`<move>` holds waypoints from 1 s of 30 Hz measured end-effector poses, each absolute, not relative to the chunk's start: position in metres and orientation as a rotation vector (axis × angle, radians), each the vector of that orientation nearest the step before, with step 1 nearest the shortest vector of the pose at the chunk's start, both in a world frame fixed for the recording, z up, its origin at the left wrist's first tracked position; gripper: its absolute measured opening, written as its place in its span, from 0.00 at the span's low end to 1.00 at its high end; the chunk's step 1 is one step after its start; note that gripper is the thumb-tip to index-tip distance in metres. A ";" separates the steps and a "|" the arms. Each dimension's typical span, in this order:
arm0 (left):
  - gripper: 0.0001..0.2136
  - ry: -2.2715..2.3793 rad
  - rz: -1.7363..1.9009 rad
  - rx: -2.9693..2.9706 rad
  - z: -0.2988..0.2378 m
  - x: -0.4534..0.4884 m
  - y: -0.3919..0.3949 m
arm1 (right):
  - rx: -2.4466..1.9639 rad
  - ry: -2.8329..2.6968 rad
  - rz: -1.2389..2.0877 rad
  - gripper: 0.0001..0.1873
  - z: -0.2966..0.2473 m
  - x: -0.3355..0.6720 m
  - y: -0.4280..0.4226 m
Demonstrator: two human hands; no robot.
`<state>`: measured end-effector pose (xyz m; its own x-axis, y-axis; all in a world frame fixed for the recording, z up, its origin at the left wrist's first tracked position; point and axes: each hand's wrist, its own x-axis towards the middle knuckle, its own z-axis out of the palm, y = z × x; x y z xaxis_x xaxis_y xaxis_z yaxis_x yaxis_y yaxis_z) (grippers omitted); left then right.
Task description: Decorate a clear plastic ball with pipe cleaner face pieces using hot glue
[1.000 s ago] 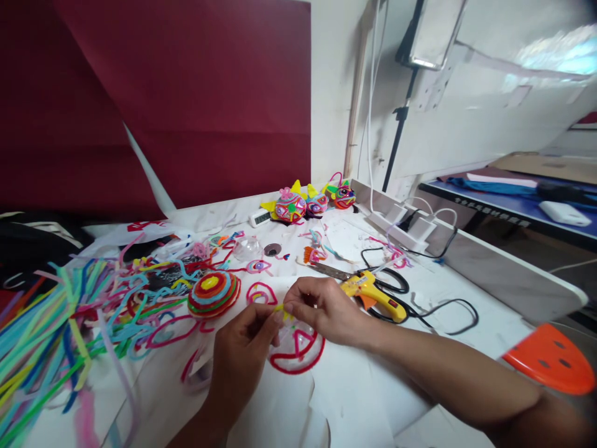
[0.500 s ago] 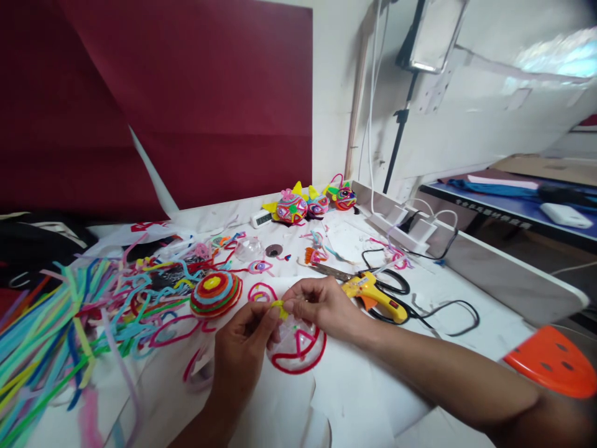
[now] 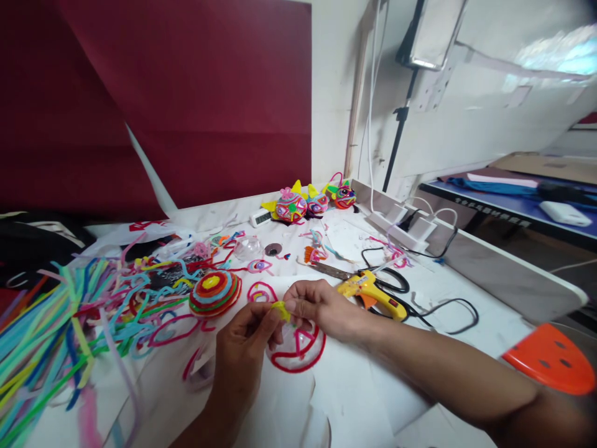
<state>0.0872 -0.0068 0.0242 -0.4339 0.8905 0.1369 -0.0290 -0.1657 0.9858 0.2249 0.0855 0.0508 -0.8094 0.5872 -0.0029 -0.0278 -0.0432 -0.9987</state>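
My left hand [image 3: 242, 354] and my right hand [image 3: 319, 308] meet at the table's middle, both pinching a small yellow pipe-cleaner piece [image 3: 281, 310] between fingertips. Just beneath them lies a clear plastic dome [image 3: 296, 351] edged with red pipe cleaner, its top hidden by my fingers. A dome covered in a red, blue and yellow spiral [image 3: 214, 292] sits to the left of my hands. A pink pipe-cleaner loop [image 3: 261, 291] lies just beyond my fingers.
A heap of loose coloured pipe cleaners [image 3: 56, 330] covers the left of the white table [image 3: 354, 386]. A yellow glue gun [image 3: 370, 292] and scissors [image 3: 340, 272] lie right of my hands. Finished colourful figures [image 3: 291, 205] stand at the back. An orange stool [image 3: 553, 359] is at right.
My hands have stayed together over the red-edged dome, working the yellow piece with small finger shifts. Nothing else on the table has moved.
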 end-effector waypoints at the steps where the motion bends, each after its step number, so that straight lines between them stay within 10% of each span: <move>1: 0.07 1.380 1.690 1.022 0.024 0.087 -0.007 | -0.582 -1.798 1.941 0.21 0.050 0.225 0.086; 12: 0.07 1.719 1.364 1.580 0.041 0.076 -0.006 | -0.701 -2.221 1.454 0.06 0.057 0.236 0.094; 30: 0.11 1.616 1.363 1.239 0.031 0.072 -0.001 | -0.611 -2.188 1.573 0.04 0.052 0.234 0.096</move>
